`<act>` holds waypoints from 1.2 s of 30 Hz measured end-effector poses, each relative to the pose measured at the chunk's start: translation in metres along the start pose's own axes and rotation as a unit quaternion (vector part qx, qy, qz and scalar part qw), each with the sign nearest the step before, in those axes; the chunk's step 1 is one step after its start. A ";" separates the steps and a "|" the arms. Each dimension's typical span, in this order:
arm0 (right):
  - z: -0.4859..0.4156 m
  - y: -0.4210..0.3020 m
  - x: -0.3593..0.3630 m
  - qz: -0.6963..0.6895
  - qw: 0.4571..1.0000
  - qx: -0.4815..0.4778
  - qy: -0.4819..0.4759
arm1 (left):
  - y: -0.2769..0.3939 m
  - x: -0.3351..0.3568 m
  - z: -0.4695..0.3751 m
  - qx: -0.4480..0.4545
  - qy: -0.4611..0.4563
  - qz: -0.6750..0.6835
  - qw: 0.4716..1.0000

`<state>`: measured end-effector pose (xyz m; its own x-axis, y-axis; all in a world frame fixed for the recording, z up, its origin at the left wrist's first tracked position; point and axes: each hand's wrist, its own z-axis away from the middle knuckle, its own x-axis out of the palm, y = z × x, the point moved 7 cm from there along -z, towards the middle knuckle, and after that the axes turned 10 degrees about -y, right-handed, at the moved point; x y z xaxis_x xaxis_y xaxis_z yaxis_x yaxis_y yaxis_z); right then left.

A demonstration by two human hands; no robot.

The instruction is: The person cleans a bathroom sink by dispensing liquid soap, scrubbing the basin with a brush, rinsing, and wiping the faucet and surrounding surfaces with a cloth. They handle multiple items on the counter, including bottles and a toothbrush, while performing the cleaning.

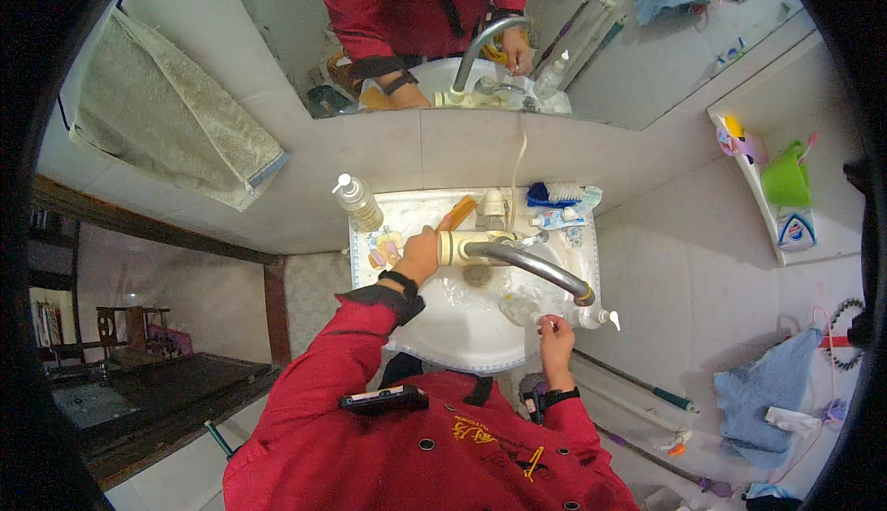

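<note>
My left hand is closed at the left end of the cream faucet body, its fingers partly hidden. The faucet's curved metal spout reaches right over the white washbasin. With its fingertips, my right hand pinches the neck end of a small clear bottle, which lies tilted over the basin's right side. Just right of that hand stands a clear bottle with a white pump. Behind the faucet, near my left fingers, is an orange-brown comb-like object. Water drops show in the bowl.
A pump bottle and soap pieces occupy the basin's left rim. A blue-and-white brush and toothpaste tube are at back right. A mirror is ahead; a towel hangs left. Mop handles lean right.
</note>
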<state>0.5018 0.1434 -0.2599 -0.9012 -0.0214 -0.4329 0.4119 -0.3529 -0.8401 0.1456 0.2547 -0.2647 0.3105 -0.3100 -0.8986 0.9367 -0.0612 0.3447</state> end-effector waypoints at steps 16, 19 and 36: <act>-0.072 -0.046 0.019 0.257 0.961 -0.095 -0.029 | -0.007 0.015 0.000 -0.024 -0.032 0.005 0.999; -0.067 -0.049 0.024 0.304 0.938 -0.164 -0.024 | 0.008 0.020 0.035 -0.045 -0.059 0.000 0.997; -0.013 -0.057 -0.003 -0.202 0.976 0.022 -0.077 | 0.269 0.017 -0.005 0.122 -0.148 0.055 0.980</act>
<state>0.4827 0.1760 -0.2147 -0.9999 -0.0110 -0.0119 0.0153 -0.4019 -0.9155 0.4040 0.2375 -0.1886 0.3139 -0.5862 -0.7469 0.8222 -0.2255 0.5226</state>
